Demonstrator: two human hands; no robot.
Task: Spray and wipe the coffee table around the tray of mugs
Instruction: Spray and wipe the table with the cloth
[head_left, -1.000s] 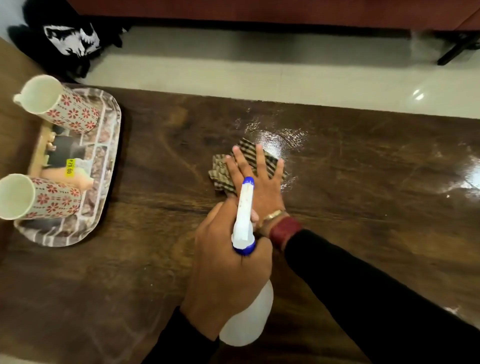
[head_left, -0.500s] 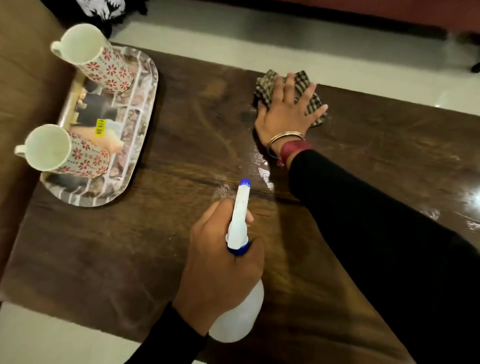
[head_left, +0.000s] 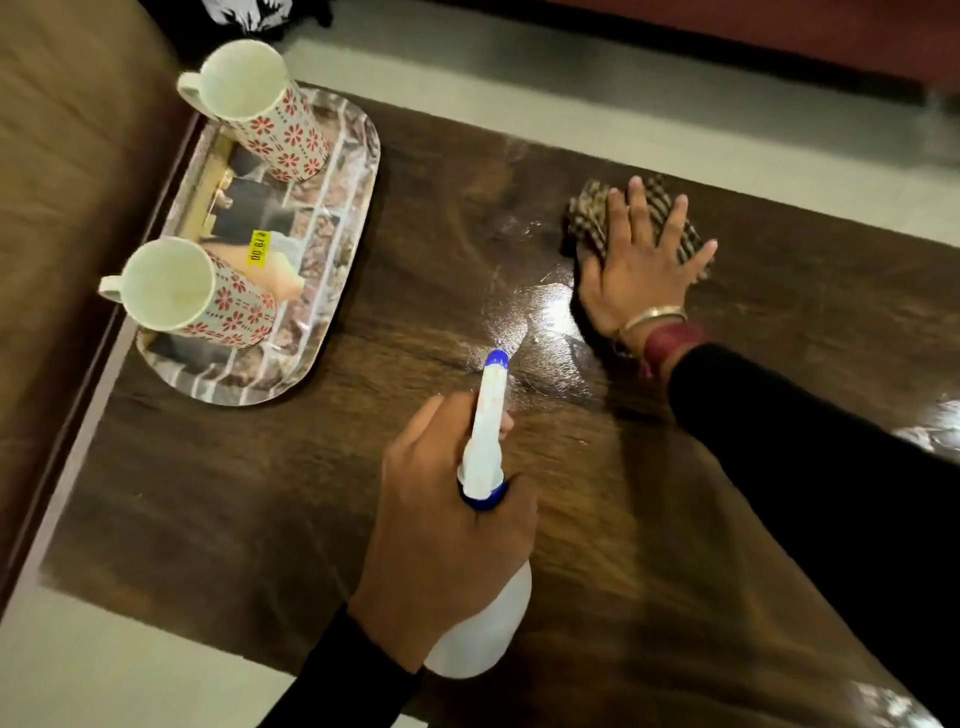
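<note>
My left hand (head_left: 441, 525) grips a white spray bottle (head_left: 485, 613) with a blue-tipped nozzle, held over the near middle of the dark wooden coffee table (head_left: 218, 499). My right hand (head_left: 641, 270) lies flat, fingers spread, on a checked brown cloth (head_left: 589, 218) near the table's far edge. A wet, shiny patch (head_left: 524, 317) lies between nozzle and cloth. At the left end sits a patterned tray (head_left: 353, 171) with two white mugs with red flowers, one far (head_left: 260, 104) and one near (head_left: 192, 291).
A brown sofa cushion (head_left: 67, 182) borders the table's left end. Pale tiled floor (head_left: 104, 670) shows in front of and behind the table. A dark red furniture edge (head_left: 753, 31) runs along the top. More wet glare (head_left: 930, 436) sits at the table's right.
My right hand slid the cloth from the table's middle to the far edge, then a little to the right. The spray bottle stays in my left hand. The view shifted toward the tray.
</note>
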